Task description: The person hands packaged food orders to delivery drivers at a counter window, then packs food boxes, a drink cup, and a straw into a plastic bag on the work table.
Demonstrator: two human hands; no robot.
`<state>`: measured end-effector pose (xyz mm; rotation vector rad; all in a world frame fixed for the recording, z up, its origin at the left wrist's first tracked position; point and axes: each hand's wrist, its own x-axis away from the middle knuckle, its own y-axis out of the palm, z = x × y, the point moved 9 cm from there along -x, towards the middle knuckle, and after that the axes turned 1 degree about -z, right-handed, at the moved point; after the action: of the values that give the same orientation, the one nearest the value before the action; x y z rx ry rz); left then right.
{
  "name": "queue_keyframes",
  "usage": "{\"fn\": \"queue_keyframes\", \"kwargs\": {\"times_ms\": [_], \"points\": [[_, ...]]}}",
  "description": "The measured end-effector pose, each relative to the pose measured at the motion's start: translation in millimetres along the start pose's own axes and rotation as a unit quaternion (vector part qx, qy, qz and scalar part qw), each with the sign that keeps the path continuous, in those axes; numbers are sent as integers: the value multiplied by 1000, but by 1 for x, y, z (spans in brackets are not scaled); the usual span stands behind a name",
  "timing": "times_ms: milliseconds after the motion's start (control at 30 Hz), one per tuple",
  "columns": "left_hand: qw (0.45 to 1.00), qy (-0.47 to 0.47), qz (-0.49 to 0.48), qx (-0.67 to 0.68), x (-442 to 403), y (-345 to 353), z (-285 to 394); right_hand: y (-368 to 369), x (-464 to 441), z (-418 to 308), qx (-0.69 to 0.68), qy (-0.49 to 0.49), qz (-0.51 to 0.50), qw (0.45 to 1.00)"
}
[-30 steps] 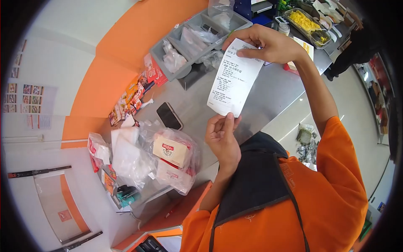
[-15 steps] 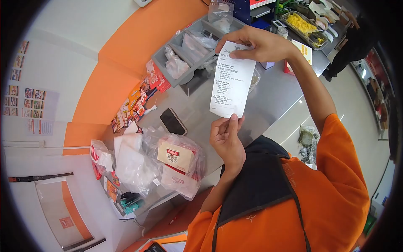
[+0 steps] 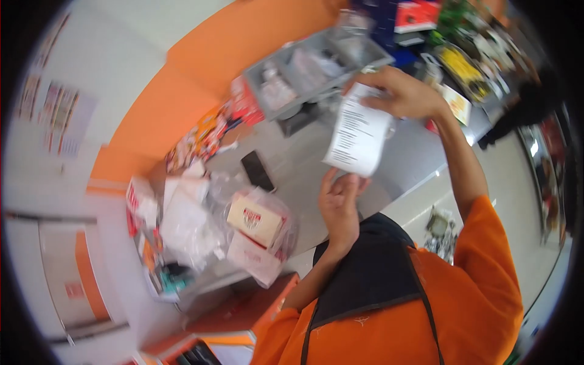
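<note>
A long white printed receipt [image 3: 359,135] hangs over the grey table, slightly tilted and blurred. My right hand [image 3: 398,91] pinches its top end between thumb and fingers. At the bottom edge, my left hand [image 3: 342,204] has thumb and fingertips closed on the paper, though blur softens the contact. Beyond the receipt stands a grey divided bin [image 3: 277,112] with plastic-wrapped items in its compartments. A dark phone [image 3: 258,171] lies on the table left of my left hand. Closer to me, a clear plastic bag [image 3: 292,228] holds a cream-coloured box [image 3: 255,218] with a red-and-black logo.
White plastic bags [image 3: 182,234] and red-and-orange sachets [image 3: 204,137] lie along the orange wall. A tray of yellow food [image 3: 462,67] stands at the far right, near a person in dark clothes [image 3: 520,112]. The steel table's edge [image 3: 420,185] runs beside me.
The whole view has shifted and blurred as my head moved. Both hands and the receipt sit further right in view, and the receipt leans more. Both hands still hold it.
</note>
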<state>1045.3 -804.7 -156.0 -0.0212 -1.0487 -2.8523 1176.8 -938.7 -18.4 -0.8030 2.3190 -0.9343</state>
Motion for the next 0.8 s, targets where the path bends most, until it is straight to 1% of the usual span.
{"fn": "queue_keyframes", "kwargs": {"times_ms": [33, 67, 100, 133, 200, 267, 300, 333, 367, 400, 433, 467, 500, 533, 567, 600, 633, 700, 733, 767, 800], "points": [[999, -30, 3, 25, -2, -9, -7, 16, -2, -2, 2, 14, -39, 999], [1000, -31, 2, -7, -3, -23, -11, 33, -1, 0, 66, 13, -47, 997], [999, -34, 0, -37, -6, -41, -18, 51, -1, 1, 113, -28, -55, 992], [997, -41, -5, -67, -9, -57, -23, 63, -8, 9, 73, -8, -74, 994], [993, -34, 54, -99, -10, -100, -27, 81, -20, 27, 3, 49, -109, 993], [983, -56, 114, -132, -7, -152, -49, 69, -55, 80, -7, 80, -14, 997], [972, -60, 143, -178, -2, -179, -60, 61, -79, 104, -40, 147, 32, 988], [960, -67, 159, -222, 1, -200, -72, 64, -102, 145, -63, 147, 64, 985], [955, -63, 154, -245, 0, -211, -77, 65, -123, 200, -78, 147, 105, 981], [950, -56, 149, -269, 2, -224, -79, 75, -140, 258, -45, 206, 117, 970], [940, -65, 154, -298, 6, -241, -89, 84, -156, 293, 133, 202, 124, 962], [929, -70, 160, -328, 8, -254, -94, 105, -163, 311, 203, 208, 86, 953], [944, -62, 150, -289, 9, -256, -92, 115, -166, 325, 294, 124, 133, 938], [957, -57, 140, -249, 9, -258, -93, 115, -165, 326, 381, 40, 174, 907], [957, -56, 131, -254, 11, -261, -95, 96, -164, 323, 277, 87, 209, 934], [956, -56, 123, -259, 10, -263, -99, 86, -169, 306, 168, 130, 242, 947], [951, -65, 115, -279, 9, -263, -100, 74, -168, 291, 54, 170, 271, 946], [937, -83, 110, -322, 14, -260, -96, 27, -152, 258, 3, 222, 331, 917], [937, -85, 117, -318, 16, -262, -96, 12, -146, 256, -26, 244, 360, 900], [937, -86, 124, -316, 17, -264, -97, -5, -134, 277, -36, 268, 400, 876], [936, -87, 129, -316, 17, -265, -97, -13, -135, 308, 27, 280, 345, 896]]}}
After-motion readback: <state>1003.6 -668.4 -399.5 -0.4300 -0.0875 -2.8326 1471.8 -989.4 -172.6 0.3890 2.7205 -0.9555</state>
